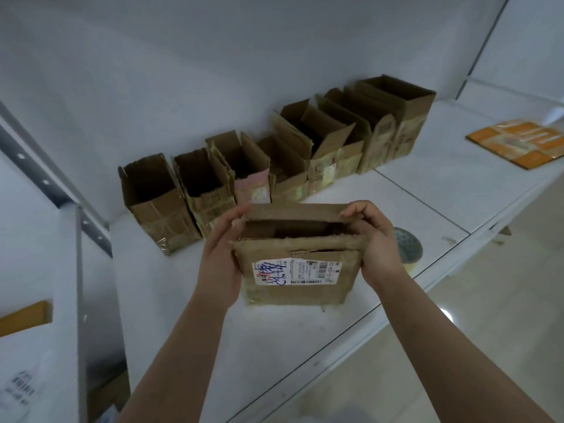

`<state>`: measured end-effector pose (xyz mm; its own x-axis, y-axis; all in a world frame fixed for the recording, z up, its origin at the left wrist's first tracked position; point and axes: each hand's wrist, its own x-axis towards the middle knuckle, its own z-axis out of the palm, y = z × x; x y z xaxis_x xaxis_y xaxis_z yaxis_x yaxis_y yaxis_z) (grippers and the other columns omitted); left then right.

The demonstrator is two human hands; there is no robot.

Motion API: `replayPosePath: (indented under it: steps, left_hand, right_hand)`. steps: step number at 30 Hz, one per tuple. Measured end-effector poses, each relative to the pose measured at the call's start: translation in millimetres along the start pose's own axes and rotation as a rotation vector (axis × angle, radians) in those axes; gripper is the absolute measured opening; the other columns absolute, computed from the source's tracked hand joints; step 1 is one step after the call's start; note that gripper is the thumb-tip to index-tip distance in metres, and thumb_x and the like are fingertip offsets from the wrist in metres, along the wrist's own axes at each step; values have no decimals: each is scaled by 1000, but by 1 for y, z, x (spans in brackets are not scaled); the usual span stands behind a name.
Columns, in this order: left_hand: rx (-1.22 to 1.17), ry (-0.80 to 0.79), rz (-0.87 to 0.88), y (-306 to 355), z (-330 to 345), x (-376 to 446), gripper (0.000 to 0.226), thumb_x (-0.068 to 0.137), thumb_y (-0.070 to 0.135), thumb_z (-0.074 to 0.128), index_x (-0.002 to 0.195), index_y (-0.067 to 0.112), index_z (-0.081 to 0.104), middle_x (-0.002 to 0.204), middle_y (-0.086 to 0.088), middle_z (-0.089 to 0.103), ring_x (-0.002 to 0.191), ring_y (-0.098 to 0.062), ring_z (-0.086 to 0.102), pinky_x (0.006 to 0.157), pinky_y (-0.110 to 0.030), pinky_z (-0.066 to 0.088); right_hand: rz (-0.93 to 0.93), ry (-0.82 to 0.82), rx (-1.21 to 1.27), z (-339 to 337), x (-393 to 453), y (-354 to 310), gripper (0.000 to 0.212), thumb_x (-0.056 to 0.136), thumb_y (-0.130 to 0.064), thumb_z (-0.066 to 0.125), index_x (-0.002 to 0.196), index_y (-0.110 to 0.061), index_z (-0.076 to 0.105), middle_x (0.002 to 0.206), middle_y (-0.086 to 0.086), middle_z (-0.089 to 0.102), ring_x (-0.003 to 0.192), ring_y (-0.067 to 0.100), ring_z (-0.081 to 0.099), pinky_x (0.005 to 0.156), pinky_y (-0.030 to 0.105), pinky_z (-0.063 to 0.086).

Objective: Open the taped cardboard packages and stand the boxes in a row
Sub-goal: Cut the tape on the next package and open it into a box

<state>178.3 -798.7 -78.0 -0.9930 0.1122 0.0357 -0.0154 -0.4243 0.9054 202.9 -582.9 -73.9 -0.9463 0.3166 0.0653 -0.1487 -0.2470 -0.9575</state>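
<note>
- A white shelf point(412, 190) is seen running from lower left to upper right, backed by a white wall point(213, 56); a tiled floor point(457, 346) lies beyond its front edge.
- A row of opened boxes point(274, 154) is stood upright along the shelf's back edge, against the wall. The boxes are set side by side, touching or nearly so, with flaps up and tops open; the tallest are at the right end of the row, the shorter ones at the left end.
- A metal upright point(76, 270) with a slotted brace is seen at the shelf's left end.
- A box point(296, 270) is held above the shelf's front part, before the left half of the row and apart from it. Its top is partly opened, a dark gap showing between two raised flaps. Its near face carries old tape and a white label point(294, 271) with a barcode and blue handwriting.
- The left hand point(222, 254) is curled round the box's left side, fingers at the far flap's left end.
- The right hand point(375, 242) is curled round the box's right side, fingertips pinching the far flap's right end.
- An orange flattened package point(518, 141) is laid near the shelf's right end, well apart from the row.
- A rounded grey object point(407, 245) is partly hidden behind the right hand, by the front edge; what it is cannot be told.
</note>
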Motion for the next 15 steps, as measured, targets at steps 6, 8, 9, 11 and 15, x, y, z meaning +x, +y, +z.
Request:
replayPosePath:
  steps: [6, 8, 9, 11, 15]
  left_hand:
    - [205, -75, 56, -4, -7, -4, 69, 77, 77, 53, 118, 21, 59, 113, 0, 69, 102, -25, 67, 78, -39, 57]
    - [284, 49, 42, -5, -2, -2, 44, 85, 60, 58, 105, 21, 65, 102, -2, 69, 92, -22, 66, 73, -37, 55]
    - [319, 109, 35, -5, 0, 1, 27, 90, 45, 62, 100, 20, 66, 98, 0, 68, 89, -20, 65, 70, -34, 54]
    - [350, 155, 3, -4, 6, 5, 5, 95, 19, 62, 92, 22, 65, 99, 3, 66, 91, -19, 64, 68, -29, 54]
    - [676, 182, 16, 9, 11, 7, 16, 93, 15, 63, 101, 28, 60, 109, 15, 59, 114, -21, 56, 91, -40, 52]
  right_hand:
    - [14, 32, -3, 3, -1, 7, 26, 86, -9, 41, 81, -15, 65, 78, -5, 66, 71, 14, 61, 66, 30, 50]
    - [68, -32, 0, -3, 0, 4, 35, 86, -32, 40, 94, -13, 67, 91, 0, 71, 86, 18, 65, 79, 34, 54]
    - [84, -66, 6, -6, -1, 1, 45, 88, -44, 39, 103, -12, 67, 100, 3, 71, 94, 20, 65, 85, 35, 54]
    - [80, -137, -78, -9, -4, -3, 53, 91, -55, 42, 114, -12, 64, 110, 3, 69, 102, 19, 65, 88, 32, 55]
    - [105, -81, -189, -4, -6, -3, 21, 95, -4, 56, 112, -15, 61, 94, -4, 66, 74, 10, 68, 62, 22, 55]
